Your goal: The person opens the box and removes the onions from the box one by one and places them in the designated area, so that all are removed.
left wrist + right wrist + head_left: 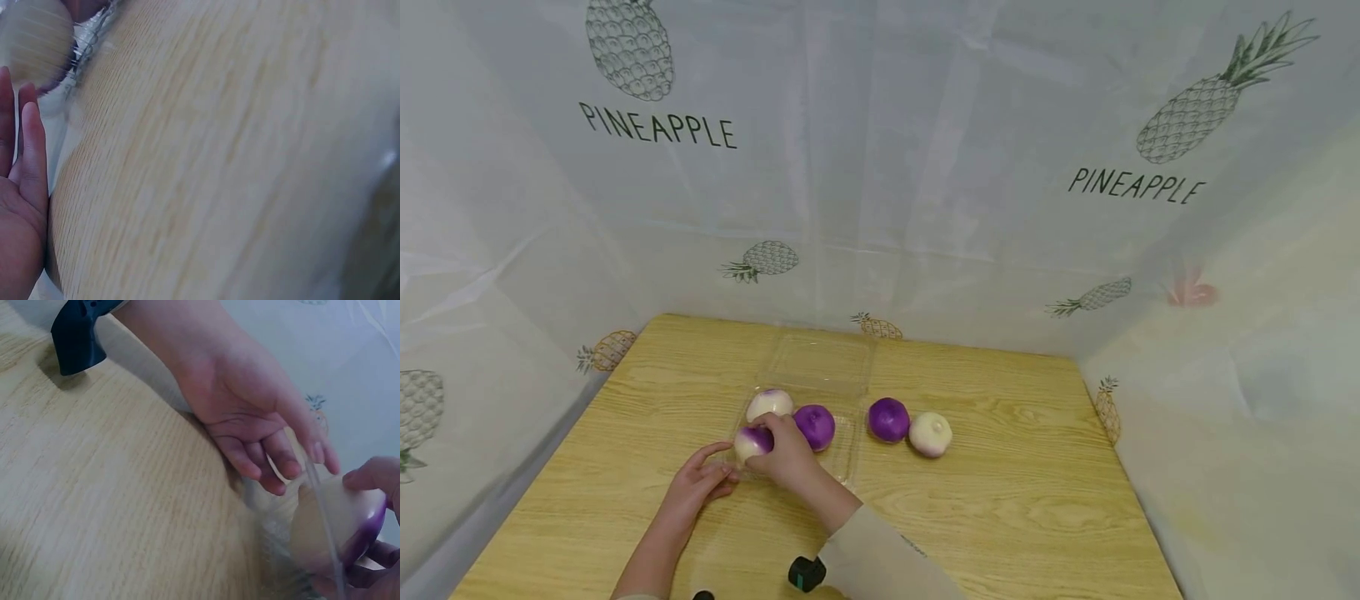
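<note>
My right hand (790, 454) grips a purple-and-white turnip (747, 444), thumb on one side and fingers on the other, at the near left corner of a clear plastic clamshell box (847, 446). In the right wrist view, that turnip (331, 519) shows behind the box's clear wall. At the box's left edge is my left hand (696, 483), its fingers loosely extended and holding nothing. In the left wrist view, the left hand (22, 206) is partly cut off. Beside the gripped turnip, a mostly white turnip (769, 404) and a purple turnip (815, 427) lie in the box.
The box's lid (820, 362) lies folded back toward the rear of the wooden table (1000, 508). Right of the box sit another purple turnip (888, 419) and a whitish turnip (930, 434), side by side. A pineapple-printed sheet (910, 167) hangs behind and around the table.
</note>
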A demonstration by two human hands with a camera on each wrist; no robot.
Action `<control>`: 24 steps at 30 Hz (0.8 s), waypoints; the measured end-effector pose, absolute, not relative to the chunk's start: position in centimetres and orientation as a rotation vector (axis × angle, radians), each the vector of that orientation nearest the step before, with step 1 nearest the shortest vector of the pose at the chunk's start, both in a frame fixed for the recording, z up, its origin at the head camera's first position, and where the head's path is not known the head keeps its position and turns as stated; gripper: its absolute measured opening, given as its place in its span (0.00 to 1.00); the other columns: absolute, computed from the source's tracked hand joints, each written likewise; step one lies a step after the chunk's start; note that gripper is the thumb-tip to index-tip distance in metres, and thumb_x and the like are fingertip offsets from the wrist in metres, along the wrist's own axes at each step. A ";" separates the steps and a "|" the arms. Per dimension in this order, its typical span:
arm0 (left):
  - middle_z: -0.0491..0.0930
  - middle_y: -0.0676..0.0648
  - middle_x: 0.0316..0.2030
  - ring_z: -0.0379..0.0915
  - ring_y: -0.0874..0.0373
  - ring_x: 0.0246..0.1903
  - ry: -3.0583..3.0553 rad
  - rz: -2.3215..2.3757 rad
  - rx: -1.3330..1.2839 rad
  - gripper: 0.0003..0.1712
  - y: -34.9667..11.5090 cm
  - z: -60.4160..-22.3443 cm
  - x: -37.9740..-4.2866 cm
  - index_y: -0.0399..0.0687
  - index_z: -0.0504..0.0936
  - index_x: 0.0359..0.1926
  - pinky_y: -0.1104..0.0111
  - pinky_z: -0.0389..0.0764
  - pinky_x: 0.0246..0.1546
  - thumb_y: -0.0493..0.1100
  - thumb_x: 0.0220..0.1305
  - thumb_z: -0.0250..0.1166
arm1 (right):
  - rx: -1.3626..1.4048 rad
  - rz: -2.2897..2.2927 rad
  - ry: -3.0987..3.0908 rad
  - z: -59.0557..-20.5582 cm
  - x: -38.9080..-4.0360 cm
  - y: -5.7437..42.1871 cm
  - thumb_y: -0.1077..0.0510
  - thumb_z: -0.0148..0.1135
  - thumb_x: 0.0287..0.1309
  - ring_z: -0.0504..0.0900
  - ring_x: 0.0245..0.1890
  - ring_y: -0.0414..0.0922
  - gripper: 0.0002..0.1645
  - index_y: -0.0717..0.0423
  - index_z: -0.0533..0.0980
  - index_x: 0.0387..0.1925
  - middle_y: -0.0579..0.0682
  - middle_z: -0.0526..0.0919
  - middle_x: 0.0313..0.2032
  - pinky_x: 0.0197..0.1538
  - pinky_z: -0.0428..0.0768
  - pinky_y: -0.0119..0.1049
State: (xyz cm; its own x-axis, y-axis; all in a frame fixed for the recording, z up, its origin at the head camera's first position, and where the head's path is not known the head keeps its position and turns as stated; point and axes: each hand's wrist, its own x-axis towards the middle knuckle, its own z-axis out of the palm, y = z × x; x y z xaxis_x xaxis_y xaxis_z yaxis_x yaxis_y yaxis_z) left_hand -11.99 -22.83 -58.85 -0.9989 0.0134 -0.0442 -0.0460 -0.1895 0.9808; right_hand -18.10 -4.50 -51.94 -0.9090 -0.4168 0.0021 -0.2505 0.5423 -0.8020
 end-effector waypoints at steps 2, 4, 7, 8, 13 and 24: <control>0.84 0.51 0.33 0.82 0.58 0.35 1.976 2.401 -0.046 0.18 -22.8 -58.9 -12.0 0.44 0.73 0.59 0.68 0.84 0.38 0.33 0.70 0.58 | -0.552 -1.325 2.579 -51.7 -18.2 -4.3 0.60 0.76 0.42 0.73 0.44 0.36 0.28 0.45 0.76 0.48 0.40 0.72 0.44 0.49 0.76 0.31; 0.84 0.51 0.32 0.82 0.58 0.34 1.971 2.410 -0.057 0.18 -22.8 -58.9 -12.1 0.44 0.73 0.59 0.68 0.84 0.37 0.33 0.70 0.58 | -0.532 -1.355 2.564 -51.5 -18.1 -4.0 0.60 0.74 0.42 0.72 0.42 0.36 0.27 0.44 0.76 0.47 0.41 0.71 0.43 0.46 0.76 0.31; 0.85 0.50 0.32 0.83 0.58 0.34 1.971 2.413 -0.070 0.18 -22.8 -59.0 -12.1 0.41 0.72 0.59 0.69 0.84 0.37 0.33 0.70 0.59 | -0.520 -1.404 2.533 -51.2 -18.1 -3.5 0.60 0.74 0.43 0.71 0.41 0.37 0.26 0.43 0.75 0.46 0.41 0.70 0.43 0.44 0.76 0.30; 0.85 0.49 0.32 0.83 0.58 0.34 1.973 2.412 -0.075 0.19 -22.7 -59.0 -12.1 0.40 0.72 0.60 0.69 0.84 0.36 0.33 0.70 0.59 | -0.522 -1.421 2.520 -51.1 -18.1 -3.3 0.60 0.74 0.44 0.71 0.41 0.37 0.25 0.43 0.74 0.45 0.41 0.70 0.42 0.43 0.75 0.30; 0.85 0.50 0.32 0.83 0.58 0.33 1.986 2.408 -0.067 0.23 -22.7 -58.9 -12.0 0.30 0.66 0.62 0.69 0.84 0.36 0.32 0.70 0.58 | -0.521 -1.484 2.456 -50.6 -17.7 -2.3 0.59 0.72 0.46 0.70 0.40 0.36 0.24 0.42 0.74 0.45 0.41 0.68 0.42 0.42 0.75 0.29; 0.85 0.48 0.33 0.83 0.57 0.34 1.997 2.388 -0.068 0.21 -22.7 -59.0 -12.0 0.35 0.69 0.61 0.69 0.84 0.36 0.33 0.69 0.59 | -0.468 -1.690 2.341 -49.8 -17.2 0.5 0.60 0.67 0.50 0.71 0.50 0.41 0.27 0.50 0.73 0.54 0.43 0.70 0.50 0.54 0.74 0.35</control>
State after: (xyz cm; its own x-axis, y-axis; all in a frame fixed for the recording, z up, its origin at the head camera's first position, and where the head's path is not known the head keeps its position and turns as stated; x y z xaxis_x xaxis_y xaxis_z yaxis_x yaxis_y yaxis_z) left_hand -11.99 -22.75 -58.95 -0.9987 -0.0064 -0.0512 -0.0493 -0.1775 0.9829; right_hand -17.24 0.49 -49.82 -0.9260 -0.3773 0.0105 -0.1288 0.2895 -0.9485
